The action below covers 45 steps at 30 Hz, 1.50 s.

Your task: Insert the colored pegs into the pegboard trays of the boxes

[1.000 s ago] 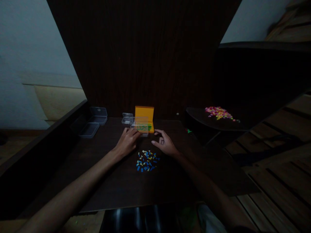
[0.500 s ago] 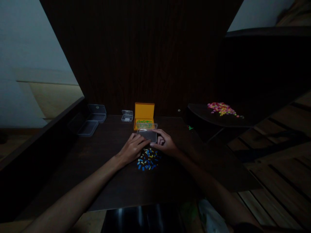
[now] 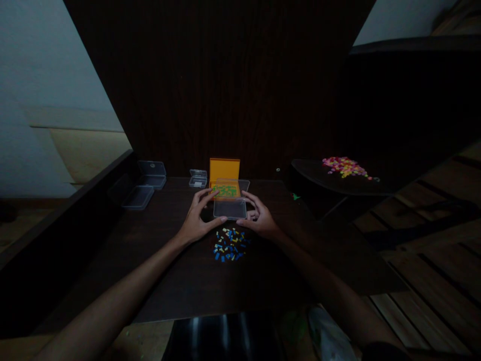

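Observation:
Both my hands hold a small clear plastic box (image 3: 230, 208) just above a dark table (image 3: 188, 281). My left hand (image 3: 197, 218) grips its left side with thumb under the near edge and fingers on the far edge. At the box's right side is my right hand (image 3: 259, 218), fingers curled around it. Its clear lid stands open behind it. A pile of small blue, yellow and white pieces (image 3: 230, 244) lies on the table just below the box. Behind it sits an open orange box (image 3: 224, 181) with green pieces inside.
A small clear box (image 3: 198, 178) stands left of the orange one. Two larger clear boxes (image 3: 145, 189) lie at the table's far left by a raised dark edge. A heap of pink and yellow pieces (image 3: 343, 167) rests on a dark surface to the right. A dark wall panel rises behind.
My hands took the clear box from beside the orange box, drew it toward me over the pile, and now hold it with fingers spread wider and its lid open.

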{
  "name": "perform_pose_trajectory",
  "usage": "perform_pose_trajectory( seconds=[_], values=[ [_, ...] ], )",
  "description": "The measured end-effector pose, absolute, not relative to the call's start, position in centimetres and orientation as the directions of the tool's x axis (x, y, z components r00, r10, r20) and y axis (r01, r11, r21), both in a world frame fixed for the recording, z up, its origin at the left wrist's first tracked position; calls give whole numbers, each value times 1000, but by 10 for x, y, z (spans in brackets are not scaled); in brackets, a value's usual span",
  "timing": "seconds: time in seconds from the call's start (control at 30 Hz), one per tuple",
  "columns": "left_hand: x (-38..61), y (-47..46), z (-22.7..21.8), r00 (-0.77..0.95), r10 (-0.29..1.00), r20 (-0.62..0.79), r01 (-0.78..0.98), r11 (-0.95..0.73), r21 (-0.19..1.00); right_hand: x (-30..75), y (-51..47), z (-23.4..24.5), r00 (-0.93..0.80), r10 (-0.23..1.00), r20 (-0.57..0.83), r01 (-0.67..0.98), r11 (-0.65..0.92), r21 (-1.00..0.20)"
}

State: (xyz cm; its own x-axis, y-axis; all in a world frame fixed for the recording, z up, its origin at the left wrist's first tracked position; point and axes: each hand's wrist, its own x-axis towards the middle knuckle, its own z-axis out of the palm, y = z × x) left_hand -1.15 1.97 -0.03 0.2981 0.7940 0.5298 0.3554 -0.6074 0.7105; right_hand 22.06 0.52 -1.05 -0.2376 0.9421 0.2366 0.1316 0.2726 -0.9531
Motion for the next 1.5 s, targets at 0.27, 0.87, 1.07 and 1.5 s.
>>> perform_pose_trajectory(
  seconds=[0.27, 0.87, 1.07, 1.5],
  values=[
    [-5, 21, -11, 530, 803, 274, -154, -226, 962, 223, 5, -14, -363, 917, 168, 155, 237, -959],
    [-6, 28, -16, 367, 895, 253, -253, -166, 953, 261, 17, 5, -673, 738, -57, 530, 426, -733],
    [-6, 27, -16, 369, 897, 243, -239, -161, 958, 261, 18, 7, -687, 723, -73, 541, 442, -715],
    [-4, 24, -14, 366, 900, 237, -217, -165, 962, 259, 12, 13, -452, 892, -8, 365, 176, -914]
  ],
)
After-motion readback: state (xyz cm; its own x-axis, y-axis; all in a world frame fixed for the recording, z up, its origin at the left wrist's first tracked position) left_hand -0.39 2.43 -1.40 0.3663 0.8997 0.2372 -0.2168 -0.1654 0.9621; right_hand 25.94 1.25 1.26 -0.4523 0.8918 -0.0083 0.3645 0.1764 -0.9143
